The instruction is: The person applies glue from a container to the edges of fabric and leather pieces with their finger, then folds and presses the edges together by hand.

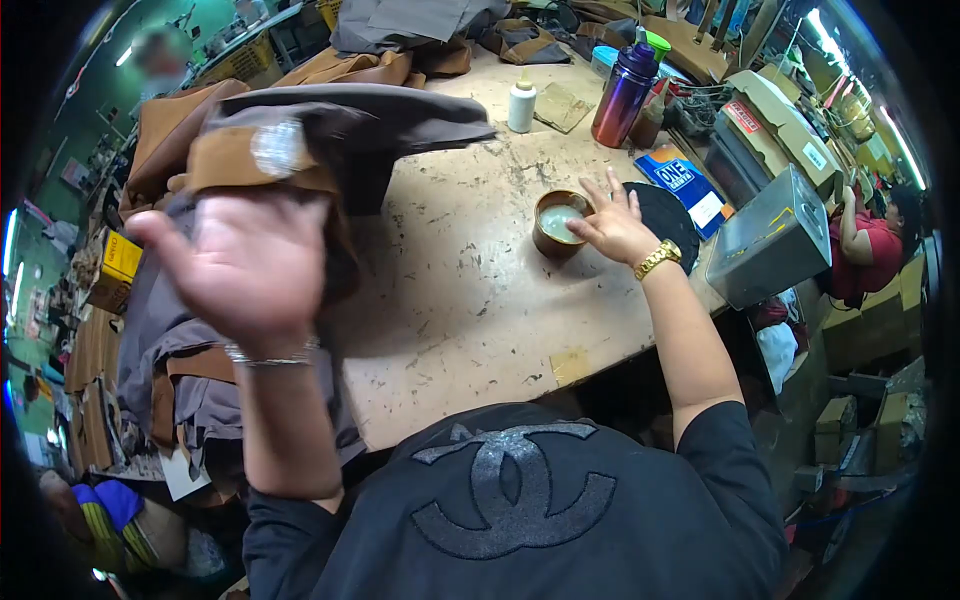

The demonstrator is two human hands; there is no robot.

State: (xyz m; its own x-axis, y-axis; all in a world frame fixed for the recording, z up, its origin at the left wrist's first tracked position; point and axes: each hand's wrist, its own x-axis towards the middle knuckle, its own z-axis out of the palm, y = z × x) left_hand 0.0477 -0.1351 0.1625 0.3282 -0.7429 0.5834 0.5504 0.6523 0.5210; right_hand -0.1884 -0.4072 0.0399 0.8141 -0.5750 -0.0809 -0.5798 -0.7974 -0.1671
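My left hand (250, 260) is raised over the left of the table, palm up and thumb stretched out, slightly blurred. Across its fingers lies a grey and brown fabric piece (345, 118), lifted off the tabletop, which hides the fingertips. A shiny whitish patch shows on its brown band. To the right, my right hand (622, 228) spreads its fingers, the thumb right at the rim of a brown cup (553, 243) with milky liquid inside. Beside that hand lies a round black object (655, 205), partly covered by the wrist and gold watch.
Grey and brown fabric (200, 380) is heaped along the left edge. A white bottle (522, 105), a purple flask (625, 95), a blue packet (685, 188) and a metal tin (770, 240) stand or lie around the worktable (450, 330). A person in red (875, 240) is at right.
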